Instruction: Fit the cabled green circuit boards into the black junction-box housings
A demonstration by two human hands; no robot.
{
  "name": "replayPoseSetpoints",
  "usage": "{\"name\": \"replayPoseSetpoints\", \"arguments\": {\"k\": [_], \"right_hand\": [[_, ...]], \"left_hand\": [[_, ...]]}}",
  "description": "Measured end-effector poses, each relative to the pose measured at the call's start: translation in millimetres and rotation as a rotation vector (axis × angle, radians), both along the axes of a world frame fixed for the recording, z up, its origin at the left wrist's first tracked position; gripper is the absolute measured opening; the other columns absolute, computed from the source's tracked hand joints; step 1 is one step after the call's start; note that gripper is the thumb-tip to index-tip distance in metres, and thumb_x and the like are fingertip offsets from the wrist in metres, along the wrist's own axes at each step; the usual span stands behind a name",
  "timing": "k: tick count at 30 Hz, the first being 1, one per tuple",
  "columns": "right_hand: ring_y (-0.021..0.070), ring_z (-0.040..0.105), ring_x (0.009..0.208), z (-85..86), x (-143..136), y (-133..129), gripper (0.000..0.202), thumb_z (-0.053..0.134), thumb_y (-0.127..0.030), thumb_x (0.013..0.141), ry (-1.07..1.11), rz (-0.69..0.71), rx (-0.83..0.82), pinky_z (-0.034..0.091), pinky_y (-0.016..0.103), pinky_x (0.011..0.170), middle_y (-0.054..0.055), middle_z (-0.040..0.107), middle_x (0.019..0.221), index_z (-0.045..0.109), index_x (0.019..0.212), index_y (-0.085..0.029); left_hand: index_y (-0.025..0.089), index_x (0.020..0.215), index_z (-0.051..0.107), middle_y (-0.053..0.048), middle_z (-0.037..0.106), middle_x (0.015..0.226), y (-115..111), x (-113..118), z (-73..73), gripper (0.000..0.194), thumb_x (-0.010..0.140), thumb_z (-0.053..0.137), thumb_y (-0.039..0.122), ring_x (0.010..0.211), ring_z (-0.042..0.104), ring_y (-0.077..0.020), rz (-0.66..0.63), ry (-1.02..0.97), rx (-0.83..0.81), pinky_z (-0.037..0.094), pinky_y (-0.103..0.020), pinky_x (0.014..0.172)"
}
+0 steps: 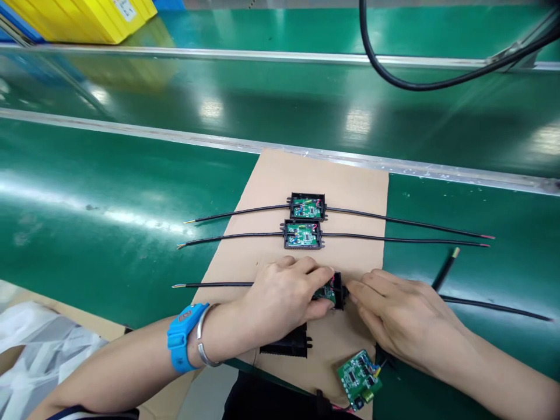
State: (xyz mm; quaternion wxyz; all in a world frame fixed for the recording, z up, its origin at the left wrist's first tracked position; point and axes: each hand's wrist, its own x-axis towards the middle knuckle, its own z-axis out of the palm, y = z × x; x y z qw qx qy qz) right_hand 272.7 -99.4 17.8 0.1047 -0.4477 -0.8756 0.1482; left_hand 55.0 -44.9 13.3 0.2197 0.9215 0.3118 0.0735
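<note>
My left hand [289,291] grips a black plastic case [338,283] that has a green circuit board [324,294] in it; the hand covers most of the case. At the case's right end, my right hand [398,315] pinches the black cable [494,308] where it meets the case. Another cable [219,284] comes out on the left side. Below my left hand lies a further black case [289,344], partly hidden by the arm. A loose circuit board [359,378] with wires rests near my right wrist.
Two wired cases, a far one [307,206] and a nearer one [303,234], sit on a cardboard sheet [324,169] over the green bench [109,175]. A metal strip [175,135] runs behind. A yellow bin [79,20] stands back left; a thick black cable [411,86] hangs back right.
</note>
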Motion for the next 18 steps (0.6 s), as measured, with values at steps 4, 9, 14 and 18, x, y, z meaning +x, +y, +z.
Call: {"name": "replayPoseSetpoints", "arguments": {"k": [4, 9, 14, 18], "right_hand": [[0.0186, 0.053, 0.067, -1.8, -0.4, 3.4, 0.016, 0.045, -0.011, 0.087, -0.079, 0.013, -0.026, 0.032, 0.033, 0.054, 0.003, 0.057, 0.075, 0.06, 0.083, -0.018], [0.0206, 0.05, 0.064, 0.2, -13.0, 4.6, 0.017, 0.047, -0.005, 0.079, -0.228, 0.036, 0.042, 0.03, 0.034, 0.052, 0.005, 0.055, 0.07, 0.056, 0.074, -0.018], [0.0236, 0.049, 0.061, 1.2, -20.4, -5.8, 0.02, 0.047, -0.002, 0.073, -0.46, 0.119, 0.29, 0.03, 0.035, 0.05, 0.01, 0.053, 0.065, 0.064, 0.077, -0.012], [0.0251, 0.054, 0.077, 0.8, -13.6, -6.6, 0.024, 0.047, -0.011, 0.083, -0.311, -0.006, 0.195, 0.041, 0.038, 0.065, 0.012, 0.061, 0.083, 0.065, 0.1, -0.01]], "left_hand": [[0.02, 0.117, 0.059, -0.003, 0.065, 0.105, 2.5, 0.9, 3.3, 0.031, 0.087, 0.062, 0.029, 0.09, 0.065, -0.0214, -0.008, 0.057, -0.005, 0.054, -0.035, 0.074], [0.022, 0.115, 0.059, -0.002, 0.063, 0.103, 3.7, 3.4, 5.9, 0.031, 0.086, 0.065, 0.03, 0.088, 0.063, -0.0212, -0.001, 0.106, -0.027, 0.053, -0.034, 0.072], [0.022, 0.106, 0.059, -0.002, 0.059, 0.101, 5.5, 6.6, 8.1, 0.027, 0.082, 0.068, 0.029, 0.088, 0.061, -0.0215, 0.049, 0.155, -0.08, 0.052, -0.033, 0.07], [0.021, 0.114, 0.053, -0.004, 0.056, 0.108, 5.0, 2.0, 2.3, 0.04, 0.082, 0.069, 0.037, 0.098, 0.06, -0.0239, 0.112, 0.077, -0.141, 0.053, -0.038, 0.078]]}}
